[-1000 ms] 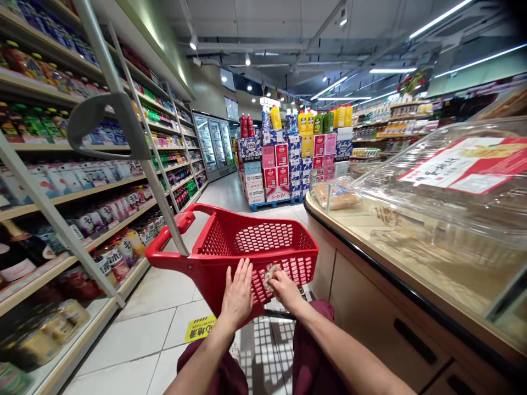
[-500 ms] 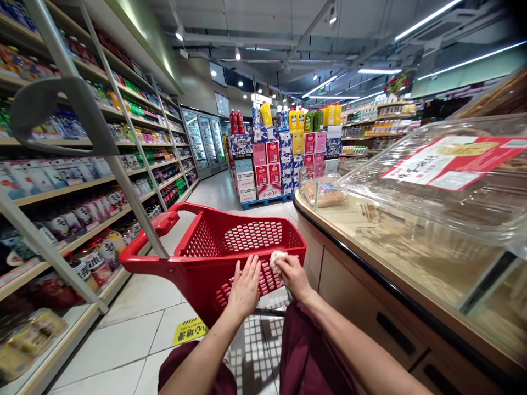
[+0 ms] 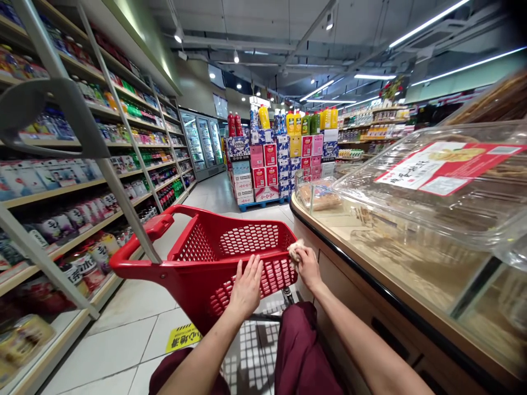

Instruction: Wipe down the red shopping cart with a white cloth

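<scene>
A red plastic shopping cart (image 3: 185, 277) stands side-on in front of me, its basket wall full of small slots. My left hand (image 3: 246, 285) lies flat against the near side of the basket, fingers stretched along the rim. At the front right corner of the rim, my right hand (image 3: 307, 267) grips a crumpled whitish cloth (image 3: 296, 250) and presses it to the red plastic. Part of the cloth is hidden by the fingers.
Drink shelves (image 3: 123, 123) line the left side. On the right a wooden counter (image 3: 346, 258) bears clear plastic food boxes (image 3: 448, 170). Boxed drinks (image 3: 265, 170) are stacked ahead. A grey pole (image 3: 123, 192) rises from the cart, and a yellow floor sign (image 3: 183, 337) lies below.
My right hand has slid the cloth rightward along the rim to the basket's front corner. My left hand stays on the basket's side. The view has shifted slightly.
</scene>
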### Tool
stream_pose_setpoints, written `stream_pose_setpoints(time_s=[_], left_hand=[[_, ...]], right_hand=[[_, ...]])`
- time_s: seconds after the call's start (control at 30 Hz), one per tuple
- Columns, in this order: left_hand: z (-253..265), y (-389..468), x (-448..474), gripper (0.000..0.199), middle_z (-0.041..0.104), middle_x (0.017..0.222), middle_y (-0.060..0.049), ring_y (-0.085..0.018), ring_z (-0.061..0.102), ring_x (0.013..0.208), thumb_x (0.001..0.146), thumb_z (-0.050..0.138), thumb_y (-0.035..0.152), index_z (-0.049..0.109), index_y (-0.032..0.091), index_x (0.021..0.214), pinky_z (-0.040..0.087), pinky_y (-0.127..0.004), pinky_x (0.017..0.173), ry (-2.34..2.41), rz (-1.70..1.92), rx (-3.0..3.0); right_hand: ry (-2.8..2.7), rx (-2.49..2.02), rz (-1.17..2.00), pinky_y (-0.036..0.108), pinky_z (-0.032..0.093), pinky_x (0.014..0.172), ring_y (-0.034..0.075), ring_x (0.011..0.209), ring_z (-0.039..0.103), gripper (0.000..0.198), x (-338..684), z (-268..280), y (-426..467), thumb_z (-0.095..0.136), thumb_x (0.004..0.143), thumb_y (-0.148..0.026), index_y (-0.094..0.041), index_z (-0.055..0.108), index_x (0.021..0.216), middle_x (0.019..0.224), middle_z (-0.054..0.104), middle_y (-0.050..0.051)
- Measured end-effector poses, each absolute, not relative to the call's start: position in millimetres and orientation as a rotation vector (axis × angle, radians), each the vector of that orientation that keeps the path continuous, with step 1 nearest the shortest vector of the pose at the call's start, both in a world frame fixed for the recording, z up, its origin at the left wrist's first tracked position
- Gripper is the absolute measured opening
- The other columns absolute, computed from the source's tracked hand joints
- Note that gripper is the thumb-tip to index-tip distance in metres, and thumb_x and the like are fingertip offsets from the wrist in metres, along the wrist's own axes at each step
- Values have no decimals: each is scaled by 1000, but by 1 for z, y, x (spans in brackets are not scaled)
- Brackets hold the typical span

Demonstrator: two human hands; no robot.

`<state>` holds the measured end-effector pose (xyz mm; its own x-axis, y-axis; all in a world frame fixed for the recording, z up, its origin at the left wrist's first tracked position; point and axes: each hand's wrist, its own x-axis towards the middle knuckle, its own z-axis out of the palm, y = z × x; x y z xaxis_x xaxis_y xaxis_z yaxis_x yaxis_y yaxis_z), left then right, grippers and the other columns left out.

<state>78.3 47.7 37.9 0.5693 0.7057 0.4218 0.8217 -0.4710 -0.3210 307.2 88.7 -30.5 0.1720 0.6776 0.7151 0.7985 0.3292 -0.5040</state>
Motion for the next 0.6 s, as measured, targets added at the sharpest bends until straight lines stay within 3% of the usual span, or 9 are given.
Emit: stream_pose_setpoints(time_s=[0.1,0.3,0.43,0.6], left_hand=[[51,47,55,61,33,140,-7,-20,21,132,71,38,19,32,15,132,7,-44,109,-1291,-338,-2248],[92,41,-20,53,42,134,-13,-25,31,127,72,37,15,43,10,125,9,-50,107,-1566,-404,-1982],[104,40,-34,39,61,109,-12,-24,51,106,82,31,20,55,13,112,22,-46,102,-1574,-367,-1981],[110,39,-36,35,65,86,-8,-21,56,85,86,29,23,62,17,94,35,-39,84,-1556,-352,-1975]], right_hand=[[-1623,-1414,-70,28,47,67,18,77,52,27,310,-47,79,42,66,-10,-20,63,79,81,53,5],[-1445,-1376,-127,39,41,86,23,97,50,35,310,-11,92,41,70,-14,-16,62,97,101,55,10],[-1593,-1242,-19,40,37,90,20,97,53,43,240,28,98,32,67,-5,-17,63,95,98,62,7],[-1863,-1031,21,31,39,89,17,100,53,50,189,30,86,38,68,-4,-25,60,106,110,61,2]])
